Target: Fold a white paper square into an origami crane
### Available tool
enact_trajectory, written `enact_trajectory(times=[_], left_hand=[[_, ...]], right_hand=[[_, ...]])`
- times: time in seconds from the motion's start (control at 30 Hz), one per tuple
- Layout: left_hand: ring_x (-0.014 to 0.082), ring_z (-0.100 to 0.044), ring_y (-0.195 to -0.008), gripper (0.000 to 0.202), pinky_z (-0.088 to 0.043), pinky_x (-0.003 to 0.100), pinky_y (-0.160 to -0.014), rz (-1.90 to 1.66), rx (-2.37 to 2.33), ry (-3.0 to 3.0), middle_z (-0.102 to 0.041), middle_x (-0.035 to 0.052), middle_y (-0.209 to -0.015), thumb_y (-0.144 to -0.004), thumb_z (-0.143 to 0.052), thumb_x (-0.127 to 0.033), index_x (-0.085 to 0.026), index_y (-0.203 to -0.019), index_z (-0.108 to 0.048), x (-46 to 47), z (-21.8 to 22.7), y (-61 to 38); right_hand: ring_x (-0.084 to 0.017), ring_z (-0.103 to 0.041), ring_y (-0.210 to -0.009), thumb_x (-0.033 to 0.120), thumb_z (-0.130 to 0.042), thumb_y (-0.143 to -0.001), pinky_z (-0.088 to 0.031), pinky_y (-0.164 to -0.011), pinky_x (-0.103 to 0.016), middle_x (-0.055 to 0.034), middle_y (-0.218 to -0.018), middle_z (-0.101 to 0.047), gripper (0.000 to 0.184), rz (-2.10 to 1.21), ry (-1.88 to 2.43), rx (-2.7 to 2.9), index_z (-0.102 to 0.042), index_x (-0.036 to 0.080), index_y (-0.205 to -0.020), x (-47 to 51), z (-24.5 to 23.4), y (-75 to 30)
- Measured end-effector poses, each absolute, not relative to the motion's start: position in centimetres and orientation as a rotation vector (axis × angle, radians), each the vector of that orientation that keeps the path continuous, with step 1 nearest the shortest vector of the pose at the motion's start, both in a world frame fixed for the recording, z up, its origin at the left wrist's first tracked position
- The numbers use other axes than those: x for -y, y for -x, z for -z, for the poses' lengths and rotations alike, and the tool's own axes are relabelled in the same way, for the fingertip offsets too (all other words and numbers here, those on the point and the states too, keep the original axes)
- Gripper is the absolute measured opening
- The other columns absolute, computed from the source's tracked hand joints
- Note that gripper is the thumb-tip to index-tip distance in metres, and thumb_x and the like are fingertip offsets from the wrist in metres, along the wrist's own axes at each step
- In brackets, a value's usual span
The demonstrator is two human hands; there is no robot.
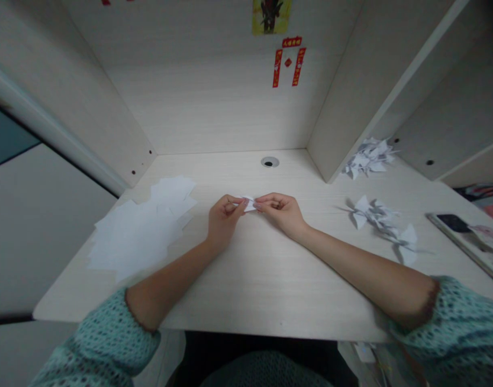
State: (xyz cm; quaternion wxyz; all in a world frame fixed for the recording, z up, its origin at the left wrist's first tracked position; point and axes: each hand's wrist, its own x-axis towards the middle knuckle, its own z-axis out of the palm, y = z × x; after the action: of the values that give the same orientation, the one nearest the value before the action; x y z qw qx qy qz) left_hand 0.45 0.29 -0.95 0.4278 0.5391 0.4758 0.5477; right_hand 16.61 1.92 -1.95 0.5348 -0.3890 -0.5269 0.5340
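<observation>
While the left hand (222, 219) pinches one end of a small paper (250, 205), the right hand (284, 210) grasps the other, over the worktop (246, 290) between loose sheets (135, 234) and folded pieces (378, 214); folding seems in hand, and a clean crease would call for careful alignment.

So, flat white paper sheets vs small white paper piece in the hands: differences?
The flat white paper sheets lie overlapping on the pale wood-grain desk; the small white paper piece is pinched by left hand and right hand. The sheets look unfolded; the piece looks folded. The sheets are many; the piece single. Both are white.
</observation>
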Motion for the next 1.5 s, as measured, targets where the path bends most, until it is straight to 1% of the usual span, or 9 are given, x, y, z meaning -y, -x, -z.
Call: enact_trajectory(times=[0.1, 0.2, 0.33, 0.5, 0.87, 1.1, 1.23, 1.33, 1.5], left_hand=[[0.0113, -0.061, -0.053, 0.034, -0.051, 0.024, -0.062, -1.332, -1.185, -1.355, -0.059, -0.0077, -0.049, -0.071, -0.070, -0.040, -0.020, -0.095, -0.058, -0.37, 1.10, -0.38], [0.0143, -0.066, -0.064, 0.046, -0.051, 0.025, -0.066, -1.319, -1.130, -1.313, -0.067, -0.0045, -0.060, -0.070, -0.071, -0.039, -0.022, -0.108, -0.051, -0.46, 1.24, -0.32], [0.0158, -0.068, -0.073, 0.031, -0.052, 0.028, -0.073, -1.323, -1.094, -1.298, -0.071, 0.0017, -0.073, -0.070, -0.071, -0.039, -0.018, -0.089, -0.058, -0.65, 1.20, -0.22], [0.0139, -0.066, -0.067, 0.026, -0.051, 0.027, -0.069, -1.325, -1.161, -1.296, -0.068, 0.0001, -0.065, -0.067, -0.074, -0.039, -0.017, -0.076, -0.062, -0.82, 1.13, -0.14], [0.0134, -0.065, -0.066, 0.028, -0.051, 0.027, -0.068, -1.354, -1.184, -1.228, -0.069, 0.0016, -0.067, -0.065, -0.075, -0.038, -0.015, -0.074, -0.062, -0.87, 0.99, -0.35], [0.0127, -0.065, -0.067, 0.025, -0.048, 0.022, -0.063, -1.357, -1.160, -1.398, -0.068, -0.0003, -0.069, -0.070, -0.072, -0.037, -0.018, -0.078, -0.057, -0.40, 0.88, -0.35], [0.0141, -0.066, -0.071, 0.027, -0.047, 0.022, -0.063, -1.320, -1.124, -1.418, -0.068, -0.0001, -0.072, -0.070, -0.071, -0.036, -0.019, -0.079, -0.052, -0.08, 1.00, -0.42], [0.0115, -0.063, -0.067, 0.030, -0.046, 0.021, -0.062, -1.329, -1.068, -1.371, -0.062, -0.0031, -0.067, -0.071, -0.071, -0.034, -0.019, -0.073, -0.045, -0.18, 1.22, -0.47], [0.0058, -0.046, -0.053, 0.036, -0.044, 0.019, -0.058, -1.381, -1.080, -1.390, -0.042, -0.0080, -0.057, -0.071, -0.070, -0.033, -0.019, -0.064, -0.038, -0.51, 1.56, -0.47]], right_hand=[[-0.013, -0.063, -0.060, 0.040, -0.079, -0.059, -0.049, -0.060, -0.025, -0.0034, -0.069, -0.072, 0.030, -1.260, 0.945, 1.240, -0.071, 0.018, -0.078, -2.16, 2.21, -16.71], [-0.013, -0.064, -0.061, 0.039, -0.079, -0.060, -0.050, -0.062, -0.026, -0.0033, -0.070, -0.072, 0.029, -1.220, 0.951, 1.232, -0.072, 0.018, -0.078, -2.38, 2.37, -16.88], [-0.014, -0.065, -0.064, 0.037, -0.078, -0.063, -0.051, -0.066, -0.027, -0.0036, -0.071, -0.072, 0.025, -1.149, 0.960, 1.244, -0.072, 0.019, -0.079, -2.37, 2.39, -17.04], [-0.015, -0.065, -0.066, 0.036, -0.077, -0.065, -0.051, -0.067, -0.028, -0.0048, -0.074, -0.072, 0.024, -1.089, 0.962, 1.303, -0.072, 0.018, -0.080, -2.13, 2.32, -17.08], [-0.016, -0.066, -0.066, 0.036, -0.077, -0.065, -0.050, -0.066, -0.028, -0.0051, -0.074, -0.072, 0.024, -1.106, 0.943, 1.297, -0.072, 0.017, -0.080, -2.22, 2.43, -16.98], [-0.013, -0.062, -0.065, 0.036, -0.075, -0.068, -0.047, -0.067, -0.027, -0.0019, -0.073, -0.071, 0.034, -1.145, 0.881, 1.361, -0.068, 0.018, -0.096, -2.17, 2.33, -16.97], [-0.013, -0.061, -0.063, 0.035, -0.077, -0.066, -0.047, -0.067, -0.027, -0.0014, -0.072, -0.071, 0.037, -1.192, 0.871, 1.354, -0.067, 0.017, -0.097, -2.10, 2.22, -16.84], [-0.013, -0.062, -0.063, 0.034, -0.078, -0.065, -0.046, -0.066, -0.027, -0.0010, -0.070, -0.070, 0.036, -1.232, 0.877, 1.331, -0.067, 0.018, -0.094, -2.18, 2.23, -16.75], [-0.014, -0.064, -0.066, 0.034, -0.078, -0.065, -0.047, -0.069, -0.028, -0.0020, -0.072, -0.071, 0.033, -1.273, 0.855, 1.329, -0.067, 0.018, -0.092, -2.34, 2.33, -16.80]])
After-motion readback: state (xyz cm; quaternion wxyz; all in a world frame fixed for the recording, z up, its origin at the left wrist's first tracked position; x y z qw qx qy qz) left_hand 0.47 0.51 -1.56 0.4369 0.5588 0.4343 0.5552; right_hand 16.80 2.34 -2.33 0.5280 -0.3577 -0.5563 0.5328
